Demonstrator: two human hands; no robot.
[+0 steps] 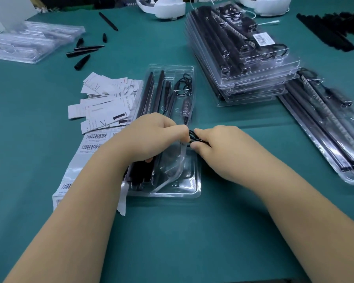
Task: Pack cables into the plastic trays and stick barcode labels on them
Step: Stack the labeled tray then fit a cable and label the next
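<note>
Pinching a thin black cable point(193, 137) between both grips, we hold it just over the near end of the open plastic tray point(190, 186) on the green desk point(192, 231) — our left hand point(147, 137) and right hand point(223, 148) curl closed on it, fingertips almost touching. Left of our left grip lie the barcode labels point(94, 139); beyond the right grip — a stack of packed trays point(253, 78).

Bright, even light — blurred, bowed edges
</note>
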